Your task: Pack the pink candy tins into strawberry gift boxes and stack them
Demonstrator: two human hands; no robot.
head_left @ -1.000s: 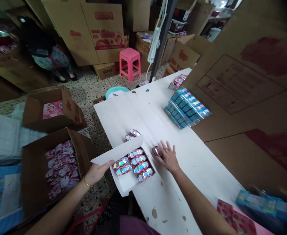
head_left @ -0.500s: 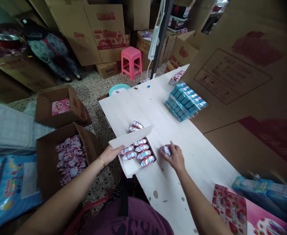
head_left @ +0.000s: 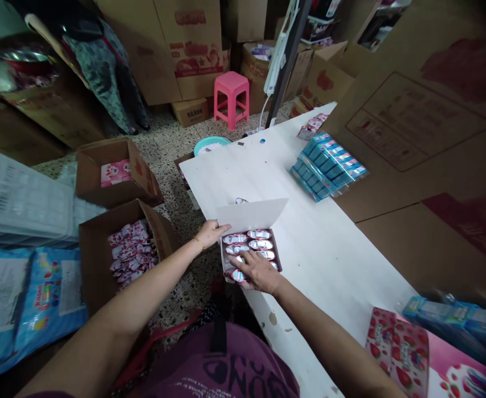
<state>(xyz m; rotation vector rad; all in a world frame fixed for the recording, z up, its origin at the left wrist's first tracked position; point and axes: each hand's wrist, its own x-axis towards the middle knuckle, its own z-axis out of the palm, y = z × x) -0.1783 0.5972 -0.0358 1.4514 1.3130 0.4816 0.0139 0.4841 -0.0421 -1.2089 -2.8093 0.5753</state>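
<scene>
A small carton with a raised white lid flap (head_left: 253, 214) sits at the table's near left edge. Inside it, shiny foil-topped oval packs (head_left: 260, 244) with red rims lie in two columns. My left hand (head_left: 213, 233) grips the carton's left side by the flap, thumb on the flap. Over the lower packs, my right hand (head_left: 259, 272) lies with fingers stretched out and touching them, partly hiding those beneath. Another oval pack (head_left: 241, 200) shows on the table behind the flap.
Blue packs in clear wrap (head_left: 325, 166) stand on the white table (head_left: 309, 232) against large cartons. Strawberry-printed boxes (head_left: 400, 348) lie at lower right. On the left floor, an open carton (head_left: 97, 276) holds wrapped packs. A pink stool (head_left: 231, 99) and another person (head_left: 105, 72) are behind.
My right hand has moved left from the bare table, where it held an oval pack, onto the packs in the carton. The flap stands more upright. The other person has straightened up.
</scene>
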